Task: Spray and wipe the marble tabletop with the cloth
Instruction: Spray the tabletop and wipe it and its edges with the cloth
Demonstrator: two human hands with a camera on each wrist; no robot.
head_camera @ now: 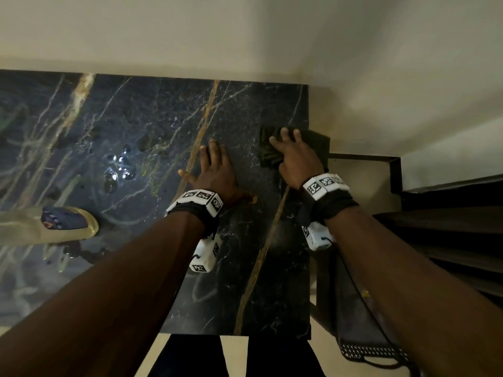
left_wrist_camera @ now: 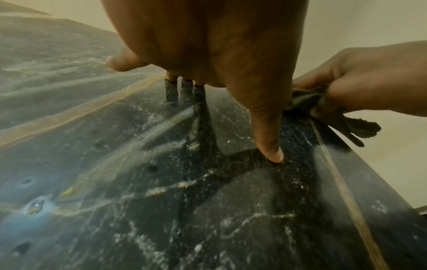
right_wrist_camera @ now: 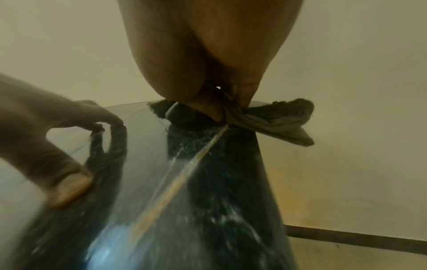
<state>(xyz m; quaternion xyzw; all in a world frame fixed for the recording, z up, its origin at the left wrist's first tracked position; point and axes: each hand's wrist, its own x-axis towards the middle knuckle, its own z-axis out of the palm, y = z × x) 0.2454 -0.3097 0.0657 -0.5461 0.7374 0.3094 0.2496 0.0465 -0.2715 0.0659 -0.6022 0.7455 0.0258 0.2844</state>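
The dark marble tabletop (head_camera: 136, 118) has gold and white veins. My right hand (head_camera: 296, 156) is at the table's far right edge and grips a dark green cloth (head_camera: 315, 142); part of the cloth hangs past the edge. In the right wrist view the thumb and fingers pinch the bunched cloth (right_wrist_camera: 277, 120) against the marble. My left hand (head_camera: 215, 170) lies beside it to the left, fingers spread and straight, tips pressing on the bare marble (left_wrist_camera: 161, 182). In the left wrist view the thumb (left_wrist_camera: 270, 146) touches the surface.
Water drops (head_camera: 119, 164) sit on the marble left of my left hand. A pale bottle-like object with a dark blue label (head_camera: 54, 224) lies at the left edge, blurred. Dark furniture (head_camera: 449, 227) stands right of the table. A beige wall (head_camera: 245, 36) runs behind.
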